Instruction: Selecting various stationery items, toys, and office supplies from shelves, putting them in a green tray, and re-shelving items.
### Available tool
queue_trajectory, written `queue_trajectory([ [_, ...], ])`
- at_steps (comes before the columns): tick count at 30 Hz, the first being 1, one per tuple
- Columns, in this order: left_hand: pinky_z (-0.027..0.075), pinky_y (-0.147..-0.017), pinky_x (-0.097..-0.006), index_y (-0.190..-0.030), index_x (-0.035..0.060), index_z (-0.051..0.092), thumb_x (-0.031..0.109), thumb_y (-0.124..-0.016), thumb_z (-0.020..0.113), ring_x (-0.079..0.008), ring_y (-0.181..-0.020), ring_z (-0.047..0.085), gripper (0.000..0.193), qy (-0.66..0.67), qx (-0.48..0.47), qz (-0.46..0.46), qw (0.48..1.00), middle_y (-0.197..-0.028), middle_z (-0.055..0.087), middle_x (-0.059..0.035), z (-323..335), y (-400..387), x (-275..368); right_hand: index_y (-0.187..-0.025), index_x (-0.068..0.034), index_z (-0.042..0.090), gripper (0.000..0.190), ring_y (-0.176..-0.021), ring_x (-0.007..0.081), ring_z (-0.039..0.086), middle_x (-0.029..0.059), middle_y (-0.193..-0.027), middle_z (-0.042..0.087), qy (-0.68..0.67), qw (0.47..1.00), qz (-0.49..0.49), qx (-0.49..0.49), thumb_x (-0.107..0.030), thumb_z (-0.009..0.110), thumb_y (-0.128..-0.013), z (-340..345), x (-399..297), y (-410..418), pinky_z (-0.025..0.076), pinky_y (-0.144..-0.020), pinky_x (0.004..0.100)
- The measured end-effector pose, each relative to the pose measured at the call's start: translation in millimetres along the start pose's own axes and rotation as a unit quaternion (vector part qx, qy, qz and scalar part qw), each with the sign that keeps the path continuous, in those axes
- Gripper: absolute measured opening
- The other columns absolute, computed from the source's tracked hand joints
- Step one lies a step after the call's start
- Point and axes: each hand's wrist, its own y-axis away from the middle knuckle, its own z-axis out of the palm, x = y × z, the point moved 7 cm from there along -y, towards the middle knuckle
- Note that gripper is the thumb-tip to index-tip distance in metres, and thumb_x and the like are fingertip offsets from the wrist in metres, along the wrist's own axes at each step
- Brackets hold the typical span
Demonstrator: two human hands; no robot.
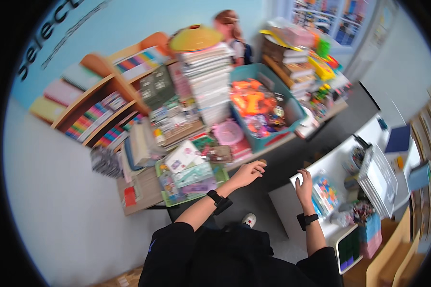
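Note:
My left hand point(249, 174) hovers over the gap in front of the cluttered table, fingers curled. A small brown spot shows by its fingertips, too blurred to tell if it is held. Closest to it are a pink plastic basket point(228, 132) and a green tray point(221, 175) with flat packets and cards point(186, 158). My right hand point(304, 186) is raised at the corner of a white desk point(330, 165), thumb and fingers apart, nothing seen in it. Beside it lies a package with a colourful print point(325, 192).
A teal bin point(291, 118) holds orange and purple packets. Near it rise a tall paper stack point(212, 86) topped by yellow cones point(195, 38) and stacked boxes point(298, 68). A wooden shelf point(111, 77) stands left; wire trays point(375, 179) sit on the desk.

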Motion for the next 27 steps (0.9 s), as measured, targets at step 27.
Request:
queue_trajectory([
  [27, 0.042, -0.089, -0.0407, -0.118, -0.0057, 0.049, 0.026, -0.069, 0.071, -0.0383, -0.101, 0.054, 0.063, -0.052, 0.518, -0.277, 0.808, -0.109, 0.055, -0.0266, -508.2, 428.5, -250.3, -0.086, -0.006, 0.057, 0.016, -0.086, 0.0250, 0.055, 0.0082, -0.085, 0.058, 0.103, 0.758, -0.538, -0.356, -0.009, 0.057, -0.070, 487.0, -570.2, 50.5, 0.047, -0.076, 0.0362],
])
